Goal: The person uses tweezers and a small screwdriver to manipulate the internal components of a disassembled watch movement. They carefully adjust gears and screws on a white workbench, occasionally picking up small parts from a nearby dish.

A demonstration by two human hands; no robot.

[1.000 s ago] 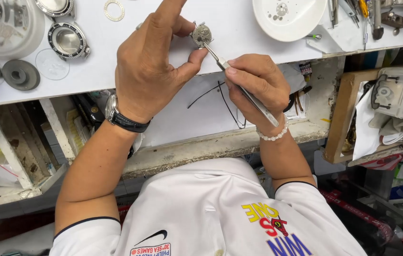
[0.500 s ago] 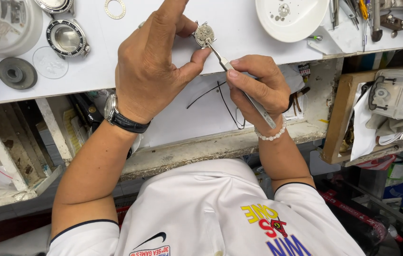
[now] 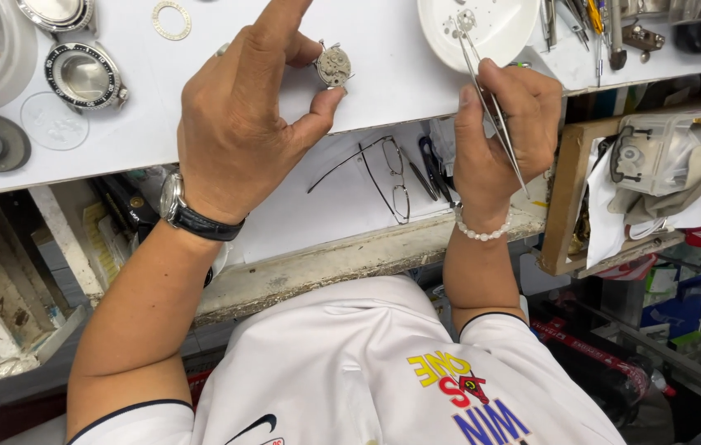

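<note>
Watch movement, small and round, sits pinched between thumb and a finger of the left hand, just above the white surface. Right hand has its fingers pressed together around slim tweezers, whose tips reach into a white dish, perhaps touching a tiny part there. Spectacles lie on the shelf below.

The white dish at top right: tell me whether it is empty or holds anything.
Not empty. The white dish holds a few tiny parts, and the tweezers in the right hand reach into it.
</note>
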